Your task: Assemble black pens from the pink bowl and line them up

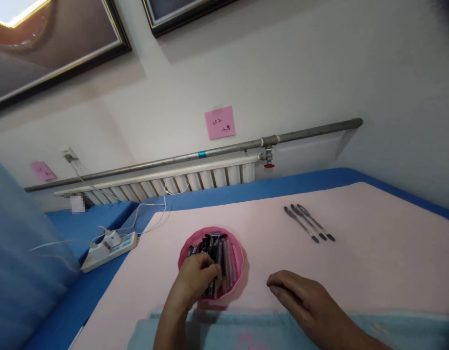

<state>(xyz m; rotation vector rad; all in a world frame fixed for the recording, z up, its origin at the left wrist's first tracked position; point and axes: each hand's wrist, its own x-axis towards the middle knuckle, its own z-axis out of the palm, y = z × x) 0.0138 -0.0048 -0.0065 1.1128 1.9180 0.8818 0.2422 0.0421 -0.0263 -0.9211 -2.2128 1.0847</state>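
My left hand [198, 276] reaches into a round pink basket [240, 250], its thumb and fingers curled together on a pen among many. The basket is packed with dark-capped and clear-barrelled pens [228, 262] lying roughly lengthwise; the hand hides part of them, and the tip of its grip is hard to see. My right hand [301, 296] hovers over the pink sheet to the right of the basket, fingers closed together, with nothing visible in them. Beyond it, three pens [309, 222] with clear barrels and black ends lie side by side, slanted, on the sheet.
A pink sheet [373, 243] covers the blue table [301, 179]. A light-blue cloth [403, 328] runs along the near edge. At left lies a white power strip [115, 253] with plugs and cables. A radiator [210, 177] and pipe [315, 131] line the wall.
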